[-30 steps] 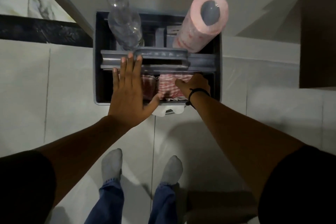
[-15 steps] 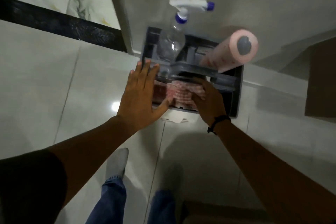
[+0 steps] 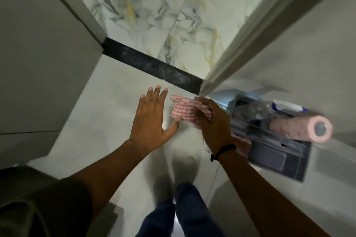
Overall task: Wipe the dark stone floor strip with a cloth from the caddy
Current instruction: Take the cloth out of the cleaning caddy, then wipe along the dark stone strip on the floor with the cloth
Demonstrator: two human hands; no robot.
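- The red-and-white checked cloth (image 3: 182, 110) is clenched in the grip of the right hand (image 3: 212, 124) and held bunched above the pale floor tile, just short of the dark stone floor strip (image 3: 152, 63), presumably so that it can be carried to the strip.
- The left hand (image 3: 152, 119) is released, with fingers spread flat and nothing held; its thumb lies just beside the cloth, probably for balance or to help open it out.
- The grey caddy (image 3: 289, 159) stands to the right of the strip's end, with a spray bottle (image 3: 258, 109) and a pink paper roll (image 3: 300, 129) in it.
- The strip's right end is met by a pale door-frame edge (image 3: 240, 38), which may crowd the wipe there.
- The strip's left end is met by a grey wall corner (image 3: 92, 31).
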